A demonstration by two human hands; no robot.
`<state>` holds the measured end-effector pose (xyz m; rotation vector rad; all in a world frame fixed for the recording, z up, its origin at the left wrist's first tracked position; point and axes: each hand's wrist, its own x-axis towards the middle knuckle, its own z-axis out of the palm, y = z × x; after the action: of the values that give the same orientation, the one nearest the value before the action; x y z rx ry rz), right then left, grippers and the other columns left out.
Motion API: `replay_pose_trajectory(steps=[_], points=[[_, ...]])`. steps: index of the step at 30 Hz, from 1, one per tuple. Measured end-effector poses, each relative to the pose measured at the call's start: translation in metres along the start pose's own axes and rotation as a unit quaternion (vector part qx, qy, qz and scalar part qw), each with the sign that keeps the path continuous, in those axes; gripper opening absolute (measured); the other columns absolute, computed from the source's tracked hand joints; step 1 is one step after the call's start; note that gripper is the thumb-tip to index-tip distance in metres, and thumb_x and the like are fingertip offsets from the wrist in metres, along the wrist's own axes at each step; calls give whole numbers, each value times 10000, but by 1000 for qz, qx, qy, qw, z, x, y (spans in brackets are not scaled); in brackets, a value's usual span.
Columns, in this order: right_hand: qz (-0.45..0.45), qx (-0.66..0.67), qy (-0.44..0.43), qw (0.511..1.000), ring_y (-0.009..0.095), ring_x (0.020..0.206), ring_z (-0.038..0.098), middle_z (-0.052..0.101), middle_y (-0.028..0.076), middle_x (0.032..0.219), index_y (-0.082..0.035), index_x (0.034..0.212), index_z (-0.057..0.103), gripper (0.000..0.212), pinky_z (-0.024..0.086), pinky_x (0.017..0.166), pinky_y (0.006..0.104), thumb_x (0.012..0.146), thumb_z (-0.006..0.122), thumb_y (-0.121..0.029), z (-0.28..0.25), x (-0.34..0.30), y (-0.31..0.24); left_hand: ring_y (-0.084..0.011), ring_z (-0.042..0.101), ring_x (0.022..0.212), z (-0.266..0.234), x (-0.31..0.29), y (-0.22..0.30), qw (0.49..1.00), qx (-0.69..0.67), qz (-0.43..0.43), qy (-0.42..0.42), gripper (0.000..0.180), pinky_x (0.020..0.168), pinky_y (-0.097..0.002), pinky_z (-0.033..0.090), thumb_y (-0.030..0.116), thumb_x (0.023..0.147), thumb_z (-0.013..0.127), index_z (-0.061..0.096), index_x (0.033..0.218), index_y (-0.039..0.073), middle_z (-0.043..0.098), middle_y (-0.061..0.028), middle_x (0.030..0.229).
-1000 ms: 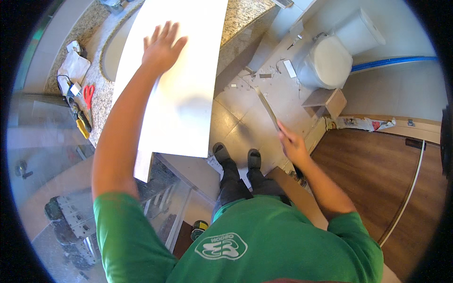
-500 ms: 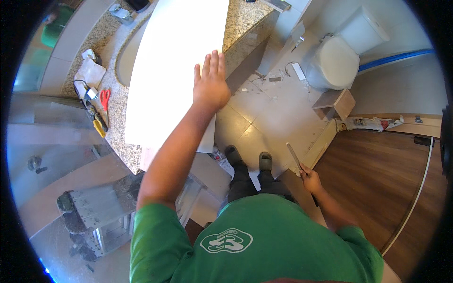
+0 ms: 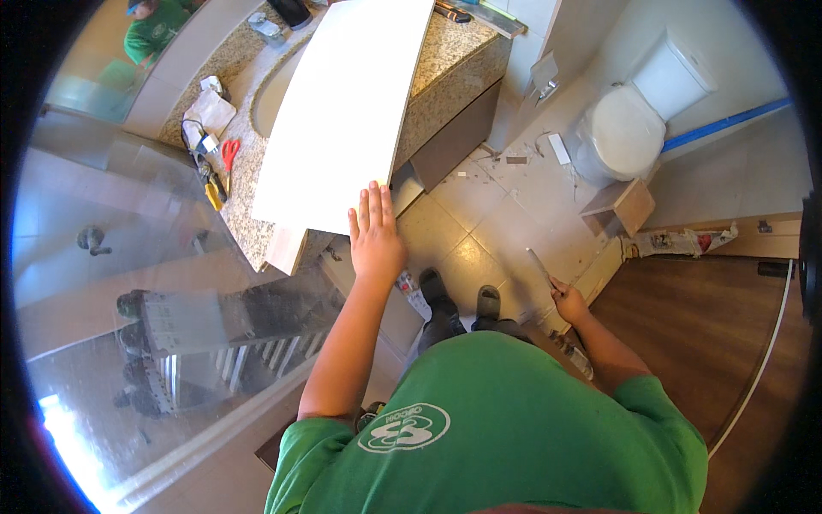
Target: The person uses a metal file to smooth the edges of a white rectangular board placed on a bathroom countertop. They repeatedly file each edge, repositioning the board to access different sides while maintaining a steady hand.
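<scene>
A long white panel [image 3: 334, 120] lies across the granite countertop [image 3: 244, 193], covering part of the sink [image 3: 267, 104]. My left hand [image 3: 375, 244] rests on the panel's near right corner, its fingers stretched out flat on the surface. Beneath the near end sticks out a pale board [image 3: 287, 248]. Off to the right, low by my side, my right hand [image 3: 568, 304] is closed round one end of a slim flat file-like tool [image 3: 539, 264]. The tool's free end points forward, away from the panel.
On the counter's left lie red-handled scissors [image 3: 229, 157], yellow-handled pliers [image 3: 211, 190] and a charger [image 3: 208, 142]. A toilet [image 3: 621, 137] stands at the back right, near an open wooden box [image 3: 618, 207]. Scraps litter the tiled floor [image 3: 467, 201]. Clear glass [image 3: 128, 231] rises at left.
My left hand has slid toward me along the panel, from its right edge to the near corner. My right hand still holds the tool low at the right. The view has shifted.
</scene>
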<state>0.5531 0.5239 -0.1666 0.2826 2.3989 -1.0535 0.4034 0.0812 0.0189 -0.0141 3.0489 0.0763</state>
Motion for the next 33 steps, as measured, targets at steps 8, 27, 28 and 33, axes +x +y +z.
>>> replay_pose_trajectory(steps=[8,27,28,33], points=[[88,-58,-13,994,312,1304,617,627,233,1399,-91,1466,572,465,456,1090,345,1010,624,-163,-25,-23,72,-293,164,1595,2,-78,-1,999,9,-39,20,752,1290,-507,121,239,985,524,212,1637,31,177,-138,1725],[163,-56,1,985,354,1256,642,656,237,1351,-115,1463,583,499,488,1041,383,976,627,-211,-21,-61,74,-283,105,1605,-12,41,-8,997,27,75,0,857,1295,-498,129,376,1003,579,110,1662,91,100,-109,1739],[184,-56,-1,981,342,1232,657,668,234,1335,-118,1463,584,498,497,1026,381,976,624,-214,-23,-62,65,-281,102,1605,-12,52,-7,996,25,81,1,860,1295,-497,128,370,999,584,113,1662,91,105,-110,1739],[285,4,-5,959,247,1098,695,711,201,1244,-127,1464,587,504,521,948,348,971,642,-220,-31,-62,10,-272,87,1608,-15,126,2,994,21,109,2,873,1298,-491,119,347,986,594,107,1661,84,108,-106,1738]])
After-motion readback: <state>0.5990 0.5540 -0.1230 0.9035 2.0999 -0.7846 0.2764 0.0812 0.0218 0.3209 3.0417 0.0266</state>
